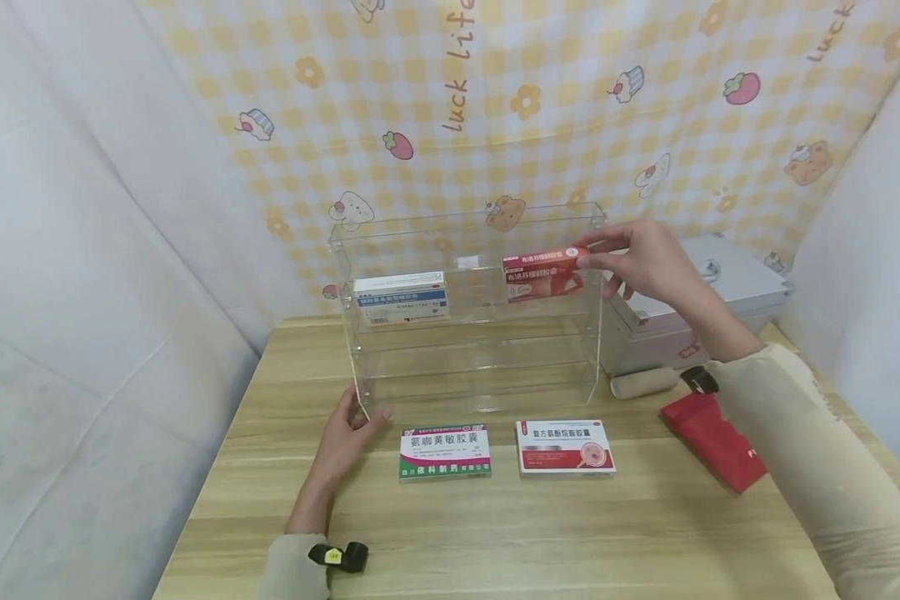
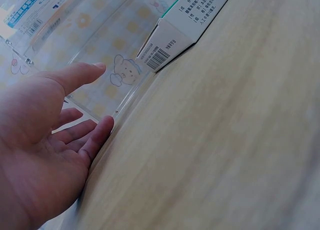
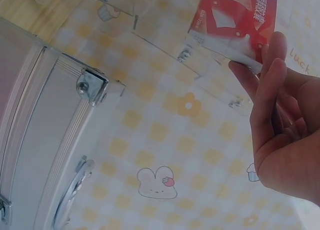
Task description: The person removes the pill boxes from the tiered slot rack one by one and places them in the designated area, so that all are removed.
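right hand (image 1: 645, 260), centre right of frame: fingers pinching end of red box (image 1: 543, 273), held at upper shelf level of clear rack (image 1: 592, 333), right side. left hand (image 1: 348, 437), lower centre left: fingers nearly straight, relaxed, holding nothing, tips touching rack's lower left front corner. blue box (image 1: 402, 298) standing on upper shelf, left side. green box (image 1: 445, 451) and white-red box (image 1: 566, 447) flat on table (image 1: 570, 533) in front of rack, side by side, apart. silver case (image 1: 735, 292) right of rack; red packet (image 1: 712, 442) lower right.
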Available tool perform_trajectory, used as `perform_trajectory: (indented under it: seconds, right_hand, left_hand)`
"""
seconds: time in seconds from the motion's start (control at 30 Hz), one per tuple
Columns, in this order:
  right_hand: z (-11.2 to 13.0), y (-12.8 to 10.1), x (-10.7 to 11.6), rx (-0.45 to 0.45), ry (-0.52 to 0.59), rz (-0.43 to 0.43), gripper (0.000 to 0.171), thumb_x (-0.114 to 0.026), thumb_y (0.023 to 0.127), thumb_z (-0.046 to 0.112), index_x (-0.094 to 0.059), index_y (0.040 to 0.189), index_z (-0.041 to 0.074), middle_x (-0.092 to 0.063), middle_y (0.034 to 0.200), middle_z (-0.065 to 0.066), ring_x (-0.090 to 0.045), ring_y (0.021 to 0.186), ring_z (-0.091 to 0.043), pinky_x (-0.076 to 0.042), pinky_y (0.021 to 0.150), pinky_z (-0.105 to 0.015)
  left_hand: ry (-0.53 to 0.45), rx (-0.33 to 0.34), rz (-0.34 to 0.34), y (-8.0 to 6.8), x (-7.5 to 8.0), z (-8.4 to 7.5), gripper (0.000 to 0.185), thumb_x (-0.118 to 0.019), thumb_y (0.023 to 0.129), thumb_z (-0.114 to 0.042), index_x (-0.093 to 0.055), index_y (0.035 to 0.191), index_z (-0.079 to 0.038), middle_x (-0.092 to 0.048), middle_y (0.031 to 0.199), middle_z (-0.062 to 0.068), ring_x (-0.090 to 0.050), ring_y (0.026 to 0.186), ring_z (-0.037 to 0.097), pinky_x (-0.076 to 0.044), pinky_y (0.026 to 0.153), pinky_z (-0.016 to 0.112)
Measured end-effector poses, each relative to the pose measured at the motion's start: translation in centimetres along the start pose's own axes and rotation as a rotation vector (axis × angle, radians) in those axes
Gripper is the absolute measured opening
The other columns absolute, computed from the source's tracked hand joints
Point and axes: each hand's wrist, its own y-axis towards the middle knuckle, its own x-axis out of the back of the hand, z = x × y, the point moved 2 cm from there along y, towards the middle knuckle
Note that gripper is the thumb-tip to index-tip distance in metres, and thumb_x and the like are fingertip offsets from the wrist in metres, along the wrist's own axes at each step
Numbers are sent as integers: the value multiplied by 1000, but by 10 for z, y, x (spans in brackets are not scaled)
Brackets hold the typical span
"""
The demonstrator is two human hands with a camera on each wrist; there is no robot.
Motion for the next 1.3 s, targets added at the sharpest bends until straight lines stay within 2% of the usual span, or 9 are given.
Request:
perform_trajectory:
  seconds: [0.23, 0.43, 0.67, 0.9, 1.2, 1.3]
  right_hand:
    - [4, -2, 6, 4, 25, -30, 35, -74, 89, 31, -70, 121, 17, -71, 110, -13, -67, 53, -26, -54, 46, -39]
    - [7, -6, 12, 12, 51, -54, 38, -74, 89, 34, -70, 122, 17, -71, 112, -12, -68, 56, -28, -53, 45, -37]
    - [14, -15, 22, 52, 35, -108, 38, -73, 89, 36, -69, 123, 19, -70, 113, -12, -67, 54, -24, -53, 45, -34]
    - [20, -27, 32, 33, 30, -143, 42, -73, 87, 41, -69, 124, 21, -70, 113, -9, -67, 55, -25, -53, 46, -34]
    - [23, -45, 37, 5, 39, -105, 43, -77, 83, 45, -72, 119, 24, -74, 100, -5, -62, 51, -29, -49, 41, -35]
    - [21, -51, 37, -38, 53, -75, 45, -78, 80, 49, -72, 119, 25, -74, 99, -3, -61, 52, -31, -45, 40, -35]
  left_hand:
    - [-3, 1, -1, 0, 0, 1, 74, -69, 93, -25, -29, 153, -11, -39, 149, 20, -61, 104, 33, -52, 82, 38]
    - [-2, 6, 0, 1, -1, 1, 74, -70, 93, -25, -29, 153, -11, -38, 151, 19, -60, 106, 34, -51, 83, 36]
    - [5, 20, -5, 1, -1, 1, 72, -70, 93, -26, -31, 152, -13, -40, 150, 18, -60, 106, 33, -51, 83, 37]
    - [8, 12, -7, 0, 0, 1, 72, -70, 93, -25, -30, 153, -13, -38, 151, 19, -59, 108, 35, -50, 86, 39]
    - [7, 5, 6, -1, 0, 0, 74, -69, 94, -26, -29, 153, -12, -36, 152, 19, -59, 109, 35, -51, 87, 40]
    - [5, -1, -2, 4, -1, 12, 74, -70, 93, -31, -29, 153, -16, -36, 153, 16, -59, 109, 34, -51, 87, 40]
